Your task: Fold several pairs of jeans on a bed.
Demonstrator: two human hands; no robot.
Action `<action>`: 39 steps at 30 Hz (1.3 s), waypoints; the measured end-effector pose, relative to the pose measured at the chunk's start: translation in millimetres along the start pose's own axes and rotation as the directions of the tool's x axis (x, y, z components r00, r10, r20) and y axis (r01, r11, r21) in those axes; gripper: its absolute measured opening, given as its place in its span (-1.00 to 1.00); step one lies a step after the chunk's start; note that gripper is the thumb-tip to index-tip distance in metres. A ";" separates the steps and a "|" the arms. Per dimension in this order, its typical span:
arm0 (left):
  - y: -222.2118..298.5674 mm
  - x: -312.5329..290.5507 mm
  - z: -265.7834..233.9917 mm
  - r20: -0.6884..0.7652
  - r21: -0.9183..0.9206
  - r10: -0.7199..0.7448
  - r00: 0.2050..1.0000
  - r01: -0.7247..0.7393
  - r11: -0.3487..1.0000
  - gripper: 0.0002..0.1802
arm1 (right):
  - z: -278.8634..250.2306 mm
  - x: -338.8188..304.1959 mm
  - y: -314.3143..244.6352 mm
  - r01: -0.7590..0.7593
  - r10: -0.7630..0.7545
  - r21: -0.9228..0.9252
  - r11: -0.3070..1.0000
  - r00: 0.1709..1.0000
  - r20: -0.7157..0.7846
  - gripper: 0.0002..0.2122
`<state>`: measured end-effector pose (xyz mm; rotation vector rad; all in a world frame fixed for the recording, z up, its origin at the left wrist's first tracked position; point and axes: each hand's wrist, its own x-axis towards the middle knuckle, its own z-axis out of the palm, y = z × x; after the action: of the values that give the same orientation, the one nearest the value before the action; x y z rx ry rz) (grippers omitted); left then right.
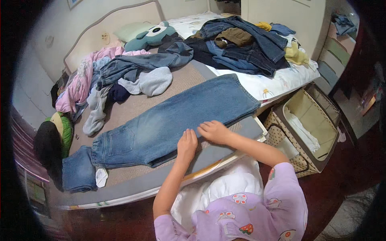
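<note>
A pair of blue jeans (173, 114) lies lengthwise on the bed, one leg over the other, with the elastic waist at left and the hems at right. My left hand (187, 143) grips the near edge of the jeans about midway along the leg, fingers pressed together. Just right of it, my right hand (213, 131) is closed on the same edge; its fingertips are curled and partly hidden. Beyond the waistband sits a small folded denim stack (79, 170), with a white tag (101, 177) beside it.
Rumpled pink clothes (80, 86), grey socks-like garments (150, 81) and a plush toy (150, 37) lie farther back. A heap of dark jeans (241, 48) covers the far right of the bed. A dotted fabric basket (299, 160) stands at right, holding a white cloth.
</note>
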<state>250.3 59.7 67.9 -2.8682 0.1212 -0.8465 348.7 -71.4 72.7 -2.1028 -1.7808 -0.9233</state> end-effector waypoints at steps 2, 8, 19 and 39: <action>-11.3 -14.2 -10.7 0.119 -0.076 -0.004 0.993 0.013 0.997 -0.67 | -12.6 -24.6 25.3 0.025 -0.025 0.007 1.000 0.999 -0.046 -0.85; -72.7 -92.6 -52.7 0.080 0.016 -0.143 0.987 0.142 0.990 -0.65 | -71.4 -87.5 101.9 -0.060 0.053 0.055 0.997 0.991 0.120 -0.82; -147.5 21.5 -50.8 0.248 -0.521 -0.235 0.940 0.334 0.785 -0.85 | -28.5 56.3 131.9 -0.272 0.144 0.400 0.875 0.936 0.321 -0.72; -173.7 45.2 32.6 -0.041 -0.132 0.194 0.980 -0.198 0.971 -0.84 | 88.2 133.4 69.6 0.190 -0.209 0.218 0.957 0.975 0.070 -0.91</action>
<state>312.1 229.5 93.6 -2.9050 0.4742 -0.8692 450.1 68.0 99.1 -1.8893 -2.0683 -0.6562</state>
